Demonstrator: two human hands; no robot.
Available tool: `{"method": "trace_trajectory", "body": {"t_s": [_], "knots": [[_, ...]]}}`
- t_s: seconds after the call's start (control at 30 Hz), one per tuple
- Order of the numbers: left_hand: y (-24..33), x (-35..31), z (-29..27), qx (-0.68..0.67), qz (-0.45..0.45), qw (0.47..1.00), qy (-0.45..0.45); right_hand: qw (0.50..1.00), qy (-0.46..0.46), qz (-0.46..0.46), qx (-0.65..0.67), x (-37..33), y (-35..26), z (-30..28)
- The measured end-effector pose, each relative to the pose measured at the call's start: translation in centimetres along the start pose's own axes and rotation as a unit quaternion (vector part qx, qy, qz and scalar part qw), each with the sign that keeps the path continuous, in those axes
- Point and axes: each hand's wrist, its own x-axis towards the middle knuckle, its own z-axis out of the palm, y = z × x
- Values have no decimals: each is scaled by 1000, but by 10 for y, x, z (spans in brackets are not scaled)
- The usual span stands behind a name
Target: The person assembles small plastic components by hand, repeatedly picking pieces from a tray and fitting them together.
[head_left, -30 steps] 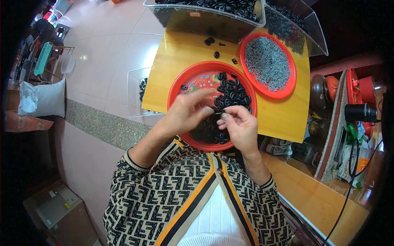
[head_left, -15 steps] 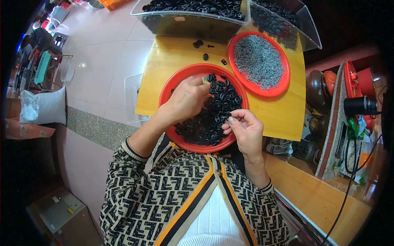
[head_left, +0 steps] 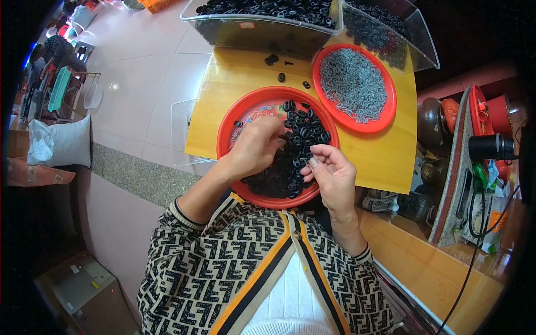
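A red round tray (head_left: pixel 223 134) with a flowered bottom holds a pile of small black oval plastic pieces (head_left: pixel 302 129) in front of me. My left hand (head_left: pixel 257 144) is over the middle of the tray, its fingers curled down at the black pieces. Its fingertips are mostly hidden, so whatever they hold cannot be made out. At the tray's right side, my right hand (head_left: pixel 335 176) pinches with thumb and forefinger just above the pile. Something tiny may be between those fingertips, too small to name.
Beyond, to the right, a second red plate (head_left: pixel 391 111) is heaped with small grey screws (head_left: pixel 353 84). Clear plastic bins (head_left: pixel 262 25) of black pieces stand along the far side of the yellow table (head_left: pixel 374 162). A few loose pieces (head_left: pixel 281 77) lie between.
My left hand has drawn back from the upper part of the pile toward me, uncovering more of the flowered bottom. The right hand stays nearly in place, still pinching.
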Motion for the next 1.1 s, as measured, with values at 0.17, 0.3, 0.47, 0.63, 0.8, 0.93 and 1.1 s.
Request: {"method": "trace_trajectory", "body": {"t_s": [0.17,0.3,0.47,0.63,0.8,0.93,1.1], "knots": [[14,-23,-10,-471,-182,863,-25,1000,-7,-6,-11,1,-12,11],[4,-37,-3,-602,-203,772,5,999,-16,-16,-38,3,-13,26],[-1,-47,-2,-627,-180,758,16,996,-18,-35,-84,2,-12,40],[-2,-48,-5,-605,-161,779,36,992,-15,-40,-119,2,-9,46],[-2,-50,-6,-565,-156,809,39,988,-12,-44,-146,2,-8,48],[-2,-51,-4,-570,-161,805,30,987,-12,-46,-152,3,-5,48],[3,-50,-4,-548,-129,826,25,984,-16,-40,-173,2,-4,48]]}}
